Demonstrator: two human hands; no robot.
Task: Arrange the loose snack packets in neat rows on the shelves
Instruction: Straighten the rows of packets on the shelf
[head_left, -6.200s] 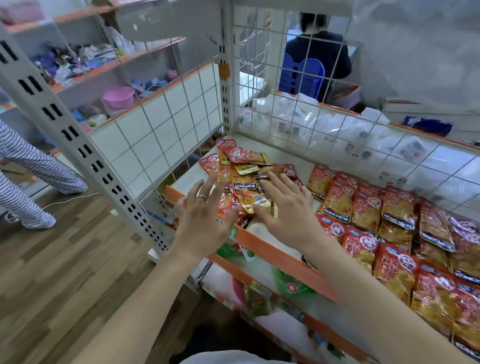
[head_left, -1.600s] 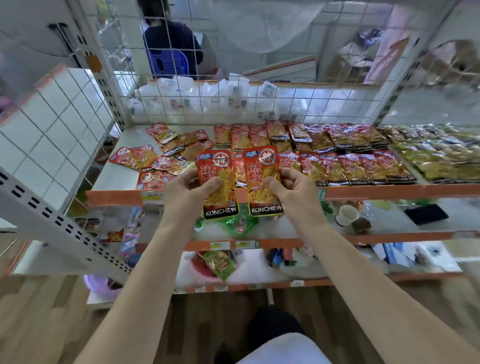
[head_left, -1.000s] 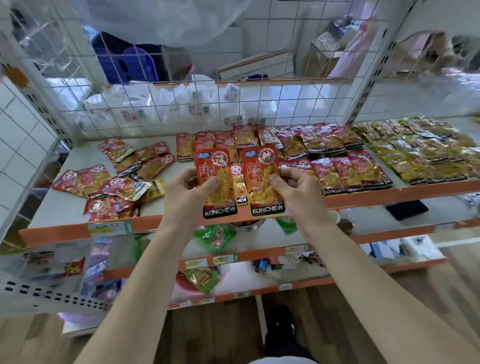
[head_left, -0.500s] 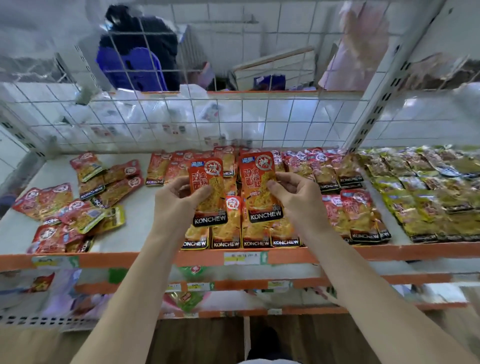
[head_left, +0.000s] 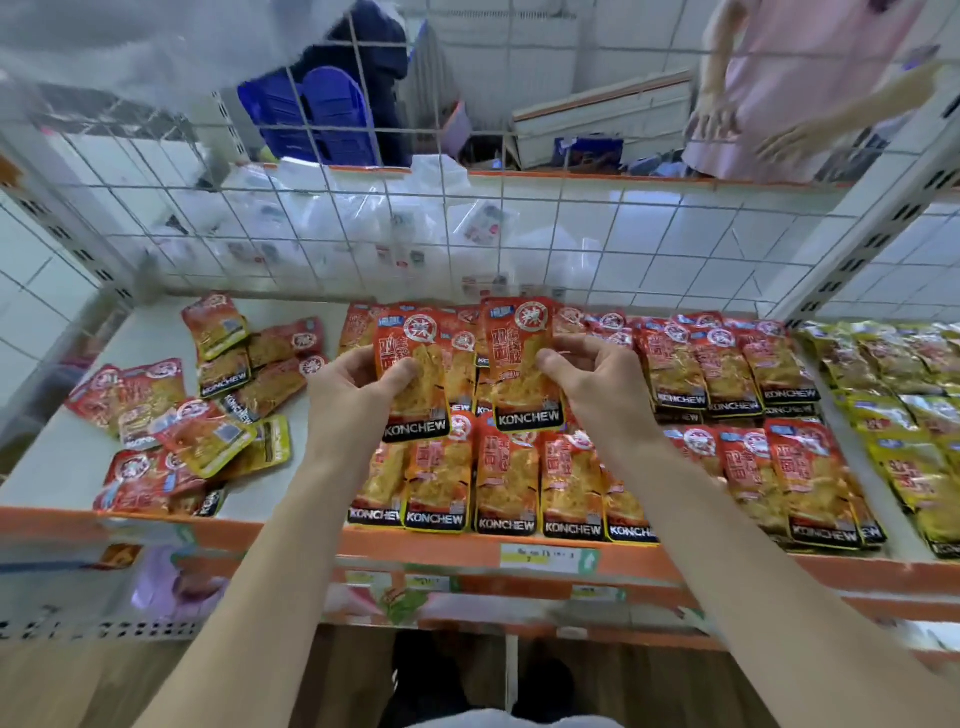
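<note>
My left hand (head_left: 353, 395) pinches one red KONCHEW snack packet (head_left: 415, 384) by its left edge. My right hand (head_left: 592, 384) pinches a second red packet (head_left: 522, 364) by its right edge. Both packets are held upright, side by side, above the white shelf (head_left: 67, 467). Under them lie neat rows of red packets (head_left: 571, 483) across the shelf's middle and right. A loose heap of red packets (head_left: 202, 415) lies scattered on the shelf's left part.
Rows of yellow-green packets (head_left: 909, 415) fill the far right. A white wire grid (head_left: 467, 234) backs the shelf, with clear plastic bags behind it. An orange lip (head_left: 467, 551) edges the front. Another person's hands (head_left: 727, 119) reach in at the top right.
My view has moved closer and lower onto the shelf. Both hands keep the same two packets and have carried them slightly forward over the rows. Another person's hands have come into view at top right.
</note>
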